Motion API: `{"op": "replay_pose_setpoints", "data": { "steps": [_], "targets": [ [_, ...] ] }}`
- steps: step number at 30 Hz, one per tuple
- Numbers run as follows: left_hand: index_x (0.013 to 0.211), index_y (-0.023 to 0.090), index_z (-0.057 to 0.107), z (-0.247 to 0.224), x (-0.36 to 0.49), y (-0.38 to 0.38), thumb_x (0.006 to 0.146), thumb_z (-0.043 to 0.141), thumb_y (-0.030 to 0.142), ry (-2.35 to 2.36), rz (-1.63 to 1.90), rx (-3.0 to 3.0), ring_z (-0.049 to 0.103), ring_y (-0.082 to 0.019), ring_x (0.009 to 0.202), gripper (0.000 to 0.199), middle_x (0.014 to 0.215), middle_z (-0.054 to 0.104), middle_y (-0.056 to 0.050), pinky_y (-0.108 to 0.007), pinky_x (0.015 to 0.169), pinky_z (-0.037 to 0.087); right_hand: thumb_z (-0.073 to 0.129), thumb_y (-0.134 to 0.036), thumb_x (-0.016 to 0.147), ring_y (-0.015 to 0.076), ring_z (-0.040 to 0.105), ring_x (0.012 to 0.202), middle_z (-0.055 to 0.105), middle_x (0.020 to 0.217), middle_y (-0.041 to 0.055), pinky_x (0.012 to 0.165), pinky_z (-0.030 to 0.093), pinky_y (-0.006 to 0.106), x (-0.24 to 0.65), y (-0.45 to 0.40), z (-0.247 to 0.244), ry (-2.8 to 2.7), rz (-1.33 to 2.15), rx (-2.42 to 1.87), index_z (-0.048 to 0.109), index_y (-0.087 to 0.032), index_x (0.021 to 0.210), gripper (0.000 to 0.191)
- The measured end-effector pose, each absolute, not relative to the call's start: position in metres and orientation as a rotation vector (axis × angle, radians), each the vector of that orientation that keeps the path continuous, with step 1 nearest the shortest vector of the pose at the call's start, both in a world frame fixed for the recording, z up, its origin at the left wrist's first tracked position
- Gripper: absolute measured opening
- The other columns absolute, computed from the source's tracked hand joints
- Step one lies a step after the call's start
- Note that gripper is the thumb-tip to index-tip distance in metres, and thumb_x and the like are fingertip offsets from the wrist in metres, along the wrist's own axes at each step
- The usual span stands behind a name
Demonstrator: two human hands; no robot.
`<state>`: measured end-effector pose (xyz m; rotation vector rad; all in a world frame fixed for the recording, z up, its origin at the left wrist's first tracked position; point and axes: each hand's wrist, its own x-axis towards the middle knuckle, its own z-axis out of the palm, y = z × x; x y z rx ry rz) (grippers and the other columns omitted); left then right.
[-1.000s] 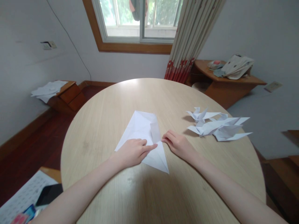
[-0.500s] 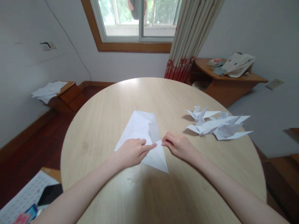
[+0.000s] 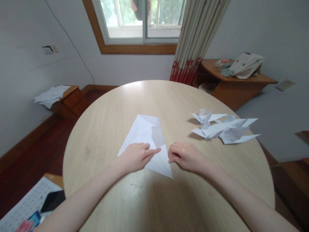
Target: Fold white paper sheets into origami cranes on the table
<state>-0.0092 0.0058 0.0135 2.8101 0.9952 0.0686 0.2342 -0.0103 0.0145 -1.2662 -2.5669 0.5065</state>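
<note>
A partly folded white sheet of paper (image 3: 145,129) lies on the round wooden table, with a raised flap along its right side and a point toward me. My left hand (image 3: 136,156) rests on its lower middle, index finger stretched out and pressing beside the flap; it grasps nothing. At the paper's right edge, my right hand (image 3: 184,154) is closed, its thumb and curled fingertips pinched along the folded edge. Several folded paper birds (image 3: 224,129) stand together to the right, beyond my right hand.
The round table (image 3: 96,129) fills the middle. At lower left are a dark phone (image 3: 53,201) and a printed sheet (image 3: 29,195). A small cabinet (image 3: 73,96) with papers stands left. Behind are a curtain (image 3: 193,38) and a corner desk (image 3: 253,82) carrying a bag (image 3: 247,66).
My right hand has slid a little toward me along the paper's right edge. My left hand stays pressed in place on the sheet. The view has shifted slightly.
</note>
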Motion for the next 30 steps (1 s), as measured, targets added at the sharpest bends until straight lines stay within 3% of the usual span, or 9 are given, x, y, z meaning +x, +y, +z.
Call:
{"op": "replay_pose_setpoints", "data": {
  "steps": [9,18,25,30],
  "targets": [
    [0.136,0.032,0.05,0.013,-0.01,0.006,0.101,0.034,0.03,0.992,0.11,2.788,0.054,-0.015,0.07,0.039,0.077,0.055,-0.001,-0.025,0.063,0.041,0.071,-0.014,0.076,0.0164,0.056,0.072,0.063,0.068,-0.0009,0.062,0.034,0.028,0.233,-0.02,0.017,-2.648,0.754,-1.219,0.064,-0.021,0.063,0.016],
    [0.136,0.032,0.05,0.01,-0.011,0.006,0.1,0.035,0.03,0.976,0.141,2.773,0.054,-0.015,0.071,0.039,0.078,0.055,-0.001,-0.025,0.065,0.043,0.078,-0.022,0.073,0.0161,0.054,0.071,0.061,0.065,-0.001,0.062,0.036,0.027,0.234,-0.02,0.021,-2.644,0.833,-1.202,0.065,-0.021,0.061,0.017],
    [0.124,0.021,0.06,0.002,-0.008,0.005,0.097,0.04,0.024,0.867,0.505,2.722,0.053,-0.022,0.107,0.033,0.124,0.053,-0.013,-0.039,0.089,0.048,0.038,-0.023,0.099,0.017,0.057,0.073,0.064,0.079,0.0059,0.067,0.044,0.03,0.228,-0.02,0.016,-2.298,0.479,-0.907,0.061,-0.019,0.084,0.027],
    [0.127,0.014,0.055,0.002,-0.006,0.004,0.099,0.04,0.031,0.85,0.489,2.665,0.053,-0.023,0.116,0.035,0.128,0.055,-0.015,-0.04,0.097,0.045,0.037,-0.015,0.097,0.0195,0.056,0.076,0.063,0.081,0.0081,0.069,0.045,0.032,0.225,-0.019,0.013,-2.254,0.218,-0.858,0.057,-0.018,0.09,0.022]
  ]
}}
